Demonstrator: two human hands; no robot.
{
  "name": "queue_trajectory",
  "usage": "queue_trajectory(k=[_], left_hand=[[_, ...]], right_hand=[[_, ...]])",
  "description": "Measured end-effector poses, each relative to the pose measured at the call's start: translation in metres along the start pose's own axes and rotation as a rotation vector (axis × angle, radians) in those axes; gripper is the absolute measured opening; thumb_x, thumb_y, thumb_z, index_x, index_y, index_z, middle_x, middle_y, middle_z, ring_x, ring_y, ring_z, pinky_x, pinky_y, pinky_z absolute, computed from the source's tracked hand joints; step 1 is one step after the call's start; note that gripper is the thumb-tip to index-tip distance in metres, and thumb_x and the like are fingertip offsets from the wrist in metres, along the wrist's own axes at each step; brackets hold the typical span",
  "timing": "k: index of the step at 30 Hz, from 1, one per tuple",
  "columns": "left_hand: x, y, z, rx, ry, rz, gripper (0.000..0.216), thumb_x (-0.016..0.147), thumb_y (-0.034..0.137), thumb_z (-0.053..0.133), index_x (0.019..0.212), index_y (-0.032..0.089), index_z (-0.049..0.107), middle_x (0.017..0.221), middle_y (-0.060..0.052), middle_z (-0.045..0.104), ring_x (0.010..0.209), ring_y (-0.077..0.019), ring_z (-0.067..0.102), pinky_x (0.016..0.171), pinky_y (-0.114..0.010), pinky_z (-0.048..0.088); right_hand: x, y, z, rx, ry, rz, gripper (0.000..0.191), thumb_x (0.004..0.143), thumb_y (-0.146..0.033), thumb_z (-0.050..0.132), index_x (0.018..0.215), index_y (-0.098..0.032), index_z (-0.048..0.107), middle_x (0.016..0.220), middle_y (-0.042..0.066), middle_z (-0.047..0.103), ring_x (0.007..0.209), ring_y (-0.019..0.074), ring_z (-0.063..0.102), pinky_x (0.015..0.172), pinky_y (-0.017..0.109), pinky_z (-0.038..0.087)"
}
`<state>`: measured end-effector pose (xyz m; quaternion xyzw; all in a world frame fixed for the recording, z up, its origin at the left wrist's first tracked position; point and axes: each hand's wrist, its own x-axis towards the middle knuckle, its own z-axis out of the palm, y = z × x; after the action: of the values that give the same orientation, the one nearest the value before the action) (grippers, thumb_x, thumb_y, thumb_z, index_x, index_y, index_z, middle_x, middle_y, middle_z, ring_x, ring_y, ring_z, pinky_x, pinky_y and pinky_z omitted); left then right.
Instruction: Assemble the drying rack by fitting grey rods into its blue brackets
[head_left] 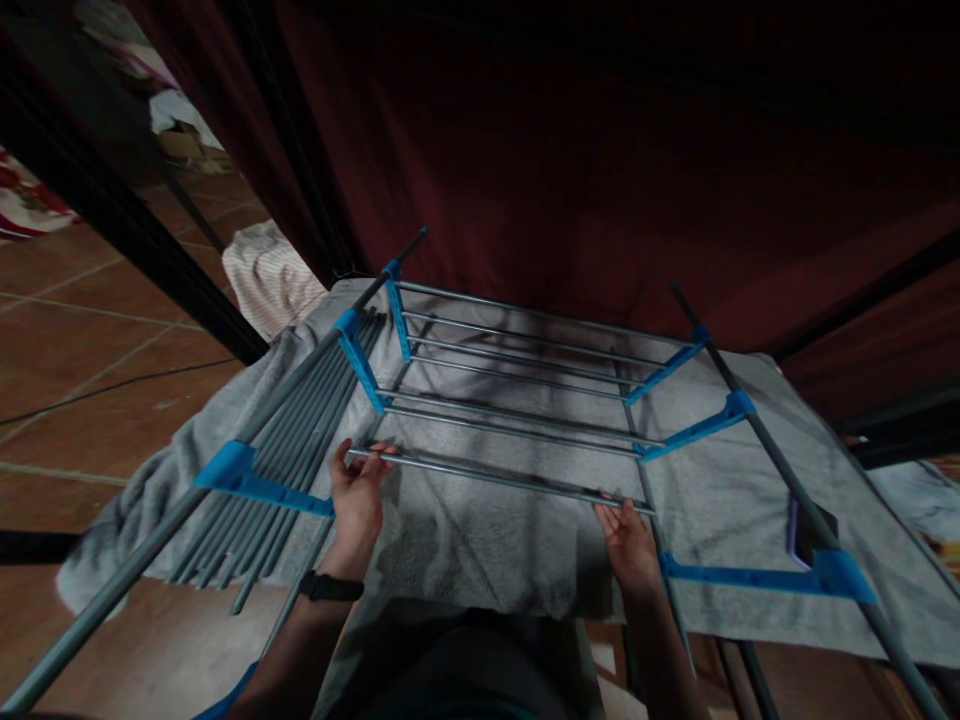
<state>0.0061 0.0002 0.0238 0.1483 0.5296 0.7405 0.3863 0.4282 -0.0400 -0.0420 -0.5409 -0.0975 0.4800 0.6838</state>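
Observation:
A thin grey metal tube (480,470) lies crosswise between my hands. My left hand (360,497) pinches its left end, and my right hand (624,532) has its fingers closed round the tube near the right end. Around them stands a rack frame of grey tubes with blue plastic brackets. The left bracket (259,482) is just beside my left hand; the right bracket (765,576) is to the right of my right hand. Several crossbars (517,432) span the frame farther back. The tube in my hands appears apart from the nearest brackets.
Loose grey tubes (289,465) lie in a row on the left of the grey cloth (487,560). A phone (810,530) rests at the right, partly behind a frame tube. Dark red curtain (570,180) hangs behind. Tiled floor (97,380) shows at left.

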Motion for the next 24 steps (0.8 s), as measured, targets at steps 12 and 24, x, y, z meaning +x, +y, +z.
queue_trajectory(k=[12,24], left_hand=[[-0.014,0.006,0.002,-0.082,-0.024,-0.198,0.024,0.066,0.015,0.085,0.076,0.016,0.063,0.077,0.002,0.068,0.071,-0.0111,0.068,0.07,-0.023,0.057],[-0.04,-0.004,0.023,-0.075,-0.115,-0.426,0.019,0.076,0.014,0.08,0.069,0.015,0.062,0.082,-0.007,0.075,0.077,-0.0159,0.074,0.078,-0.029,0.061]], right_hand=[[-0.012,-0.004,0.007,0.045,-0.041,-0.04,0.008,0.075,-0.026,0.075,0.082,-0.024,0.071,0.095,0.004,0.077,0.097,0.0213,0.072,0.11,0.047,0.049],[-0.006,0.001,0.002,0.043,-0.039,-0.051,0.009,0.078,-0.029,0.074,0.08,-0.024,0.068,0.091,0.004,0.074,0.092,0.0222,0.072,0.11,0.052,0.048]])
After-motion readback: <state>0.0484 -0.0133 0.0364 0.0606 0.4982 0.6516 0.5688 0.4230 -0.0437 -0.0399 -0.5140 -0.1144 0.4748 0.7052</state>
